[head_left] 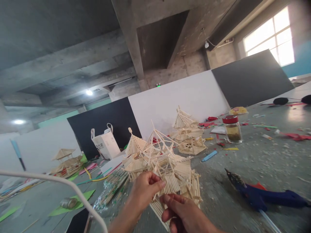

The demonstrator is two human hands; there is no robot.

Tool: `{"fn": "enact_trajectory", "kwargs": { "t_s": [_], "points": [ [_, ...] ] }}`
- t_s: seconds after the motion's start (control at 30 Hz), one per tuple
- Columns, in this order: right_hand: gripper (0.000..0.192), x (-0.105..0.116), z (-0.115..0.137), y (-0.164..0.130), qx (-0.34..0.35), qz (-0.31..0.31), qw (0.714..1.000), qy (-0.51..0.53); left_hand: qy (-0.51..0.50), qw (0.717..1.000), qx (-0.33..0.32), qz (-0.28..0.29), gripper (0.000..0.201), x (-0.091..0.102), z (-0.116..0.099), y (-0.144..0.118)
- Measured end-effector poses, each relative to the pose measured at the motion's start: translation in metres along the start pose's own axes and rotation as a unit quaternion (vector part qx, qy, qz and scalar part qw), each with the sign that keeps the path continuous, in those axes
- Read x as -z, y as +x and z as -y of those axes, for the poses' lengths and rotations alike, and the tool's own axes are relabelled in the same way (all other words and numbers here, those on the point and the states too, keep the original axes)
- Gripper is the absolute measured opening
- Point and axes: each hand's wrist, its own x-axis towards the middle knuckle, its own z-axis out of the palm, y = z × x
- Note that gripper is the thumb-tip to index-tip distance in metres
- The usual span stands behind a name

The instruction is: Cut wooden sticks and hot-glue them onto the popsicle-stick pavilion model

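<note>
My left hand [145, 187] is closed in a pinch, thumb and fingers meeting at the front of a model pavilion built of thin wooden sticks [155, 149]. Just right of and below it, my right hand [183, 212] also has its fingertips pressed together. Whatever either pinch holds is too small or hidden to make out. Under and between the fingertips lie panels of sticks set side by side [171, 183]. The pavilion's top is an open frame of slanted sticks with a peak. My hands cover part of its near side.
A dark blue glue gun [262, 194] lies at right. Behind stand another stick model [186, 129], a red-lidded jar [232, 129] and a light blue stick-like piece [209, 156]. At left are wrapped sticks [114, 186], a white cable [70, 184], a phone [79, 221] and a paper bag [107, 144].
</note>
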Motion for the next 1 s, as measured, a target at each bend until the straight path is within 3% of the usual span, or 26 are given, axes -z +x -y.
{"fn": "enact_trajectory", "kwargs": {
  "t_s": [1.0],
  "points": [
    [0.025, 0.007, -0.008, 0.01, 0.015, -0.019, 0.999, -0.043, 0.005, 1.0, -0.016, -0.009, 0.032, -0.002, 0.005, -0.003]
  ]
}}
